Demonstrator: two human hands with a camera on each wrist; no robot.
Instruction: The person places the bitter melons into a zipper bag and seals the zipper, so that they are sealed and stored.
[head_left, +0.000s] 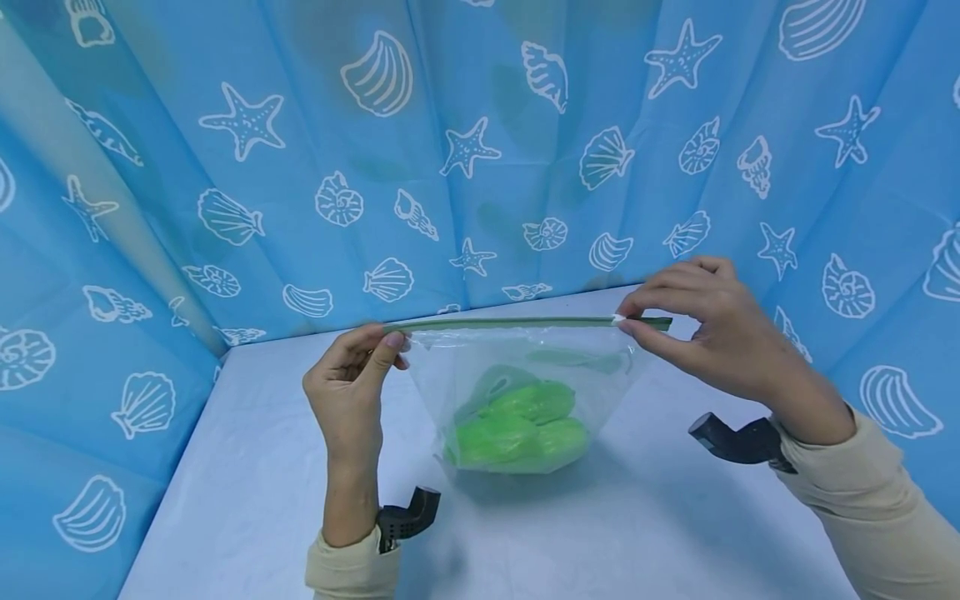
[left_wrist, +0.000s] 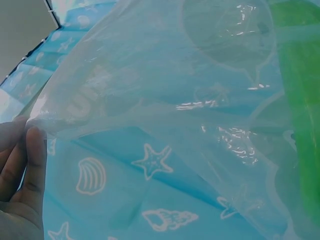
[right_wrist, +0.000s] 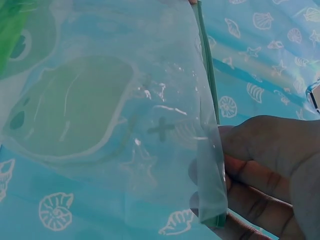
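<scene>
A clear plastic zip bag (head_left: 525, 375) with a green seal strip (head_left: 517, 322), holding bright green objects (head_left: 521, 425), is held stretched above the pale table (head_left: 660, 517), pinched at its left corner by the left hand (head_left: 352, 392) and at its right corner by the right hand (head_left: 705, 321)

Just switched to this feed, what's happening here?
A person holds a clear zip bag up over the table. The left hand pinches one end of the green zip strip, the right hand pinches the other end by the white slider. Green items sit inside.
</scene>
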